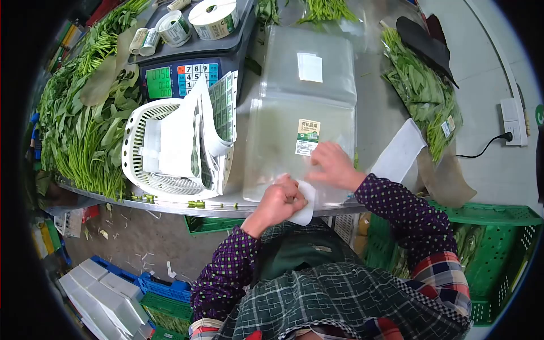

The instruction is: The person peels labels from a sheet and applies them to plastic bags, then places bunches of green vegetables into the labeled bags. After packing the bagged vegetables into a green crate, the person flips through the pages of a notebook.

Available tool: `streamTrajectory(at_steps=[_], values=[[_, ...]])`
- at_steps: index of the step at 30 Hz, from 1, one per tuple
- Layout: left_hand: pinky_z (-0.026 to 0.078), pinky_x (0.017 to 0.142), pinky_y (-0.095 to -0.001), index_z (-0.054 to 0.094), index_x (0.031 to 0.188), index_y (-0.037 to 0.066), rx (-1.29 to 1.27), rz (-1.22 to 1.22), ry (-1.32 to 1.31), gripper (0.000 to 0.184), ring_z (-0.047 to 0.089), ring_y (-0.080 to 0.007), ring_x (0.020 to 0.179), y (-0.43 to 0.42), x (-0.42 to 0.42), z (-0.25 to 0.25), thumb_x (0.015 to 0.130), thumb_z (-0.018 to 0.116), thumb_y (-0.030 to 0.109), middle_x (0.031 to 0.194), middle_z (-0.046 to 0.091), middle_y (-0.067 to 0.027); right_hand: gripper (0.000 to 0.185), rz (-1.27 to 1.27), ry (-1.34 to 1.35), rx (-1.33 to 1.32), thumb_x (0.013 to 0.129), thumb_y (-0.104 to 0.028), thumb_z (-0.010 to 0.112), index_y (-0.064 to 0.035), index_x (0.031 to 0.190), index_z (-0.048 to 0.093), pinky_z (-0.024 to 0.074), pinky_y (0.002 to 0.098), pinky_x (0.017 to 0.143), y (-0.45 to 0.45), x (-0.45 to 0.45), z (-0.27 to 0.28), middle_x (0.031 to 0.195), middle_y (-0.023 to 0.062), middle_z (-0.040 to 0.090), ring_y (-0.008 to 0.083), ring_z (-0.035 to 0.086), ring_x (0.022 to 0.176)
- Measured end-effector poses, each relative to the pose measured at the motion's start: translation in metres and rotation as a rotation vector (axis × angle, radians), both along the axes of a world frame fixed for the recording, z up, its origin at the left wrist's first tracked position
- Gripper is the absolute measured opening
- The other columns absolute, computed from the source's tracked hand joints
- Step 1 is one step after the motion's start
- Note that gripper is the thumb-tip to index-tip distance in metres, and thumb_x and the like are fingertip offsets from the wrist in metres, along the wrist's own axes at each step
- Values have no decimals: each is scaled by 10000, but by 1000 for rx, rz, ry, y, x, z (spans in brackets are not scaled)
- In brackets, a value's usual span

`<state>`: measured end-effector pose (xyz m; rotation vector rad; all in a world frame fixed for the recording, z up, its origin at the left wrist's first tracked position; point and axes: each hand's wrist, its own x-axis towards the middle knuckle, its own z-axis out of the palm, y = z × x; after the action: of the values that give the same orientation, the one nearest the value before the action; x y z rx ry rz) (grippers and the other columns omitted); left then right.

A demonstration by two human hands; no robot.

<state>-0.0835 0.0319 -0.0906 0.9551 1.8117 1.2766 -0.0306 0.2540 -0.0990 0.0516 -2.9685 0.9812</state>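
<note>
We pinch the paper (305,212) in our left hand (277,203), cannot tell what our half-curled right hand (335,165) holds beside the label (307,136) on the bag (275,144), and may crease that label by brushing it.

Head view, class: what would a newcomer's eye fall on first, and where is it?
Probably the heap of leafy greens along the left side of the table. Next might come the lit green display, just beyond the white basket. At the near edge, the left hand holds a white slip, while the blurred right hand is close to a printed label.
</note>
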Motion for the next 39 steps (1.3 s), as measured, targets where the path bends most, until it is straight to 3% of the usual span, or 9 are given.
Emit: streamTrajectory(at_steps=[3, 7, 9, 13, 17, 19, 26, 34, 39], values=[[317, 1082, -490, 670, 756, 36, 9, -19, 6, 130, 612, -257, 949, -2, 5, -10, 643, 735, 30, 793, 647, -81, 166, 81, 204, 120, 745, -200, 657, -78, 856, 644, 421, 400, 685, -5, 4, 8, 729, 87, 555, 294, 514, 740], [297, 1095, -486, 678, 761, 34, 17, 12, 6, 134, 610, -246, 960, -2, 5, -12, 640, 732, 20, 797, 651, -71, 152, -37, -466, -291, 835, -178, 617, -46, 907, 636, 467, 350, 725, 39, -32, 29, 845, 49, 626, 157, 588, 776], [319, 1081, -486, 685, 759, 52, 19, 12, 8, 106, 618, -251, 949, 0, 2, -8, 660, 719, 33, 811, 654, -92, 179, -241, 235, -302, 884, -193, 555, -34, 929, 624, 477, 343, 714, 110, -95, 19, 795, 97, 646, 155, 603, 756], [308, 1088, -477, 693, 766, 46, 13, 21, 10, 112, 620, -245, 937, 1, 3, -5, 661, 731, 41, 805, 661, -92, 272, -586, 640, 181, 843, -294, 551, -49, 753, 626, 476, 409, 617, 130, -181, 175, 701, 153, 623, 310, 613, 665], [383, 1026, -425, 684, 751, 28, 20, 28, 20, 122, 605, -241, 908, 2, -3, -10, 643, 739, 27, 796, 649, -84, 222, -61, 61, -247, 830, -229, 542, -22, 787, 607, 471, 437, 656, 74, -176, 107, 761, 175, 619, 331, 589, 708], [454, 701, -354, 661, 710, 41, 137, 57, 18, 75, 555, -240, 756, -1, 10, -17, 679, 724, 66, 762, 585, -81, 177, 9, 33, 285, 782, -169, 570, -24, 877, 604, 462, 489, 748, 57, -132, 0, 890, 214, 600, 383, 579, 885], [467, 769, -351, 671, 793, 36, 127, 9, 35, 111, 593, -242, 822, -1, 9, -37, 717, 727, 93, 817, 611, -97, 240, 118, -96, 192, 645, -231, 698, -114, 830, 600, 471, 439, 651, 61, -131, 9, 766, 128, 626, 343, 606, 749], [439, 763, -259, 683, 856, 19, 140, 203, -254, 140, 568, -102, 822, -29, 23, -20, 807, 715, 145, 842, 632, -13, 105, -61, 314, 104, 685, -89, 650, -77, 779, 606, 462, 393, 584, -10, 25, 193, 707, 122, 602, 329, 590, 672], [361, 1023, -350, 589, 1136, 40, 302, 435, -114, 451, 437, -246, 1248, -81, 69, 7, 752, 773, 189, 1390, 416, -149, 106, -278, 492, -63, 664, -57, 688, -34, 719, 600, 472, 315, 565, -56, 138, 267, 650, 78, 608, 226, 607, 594]])
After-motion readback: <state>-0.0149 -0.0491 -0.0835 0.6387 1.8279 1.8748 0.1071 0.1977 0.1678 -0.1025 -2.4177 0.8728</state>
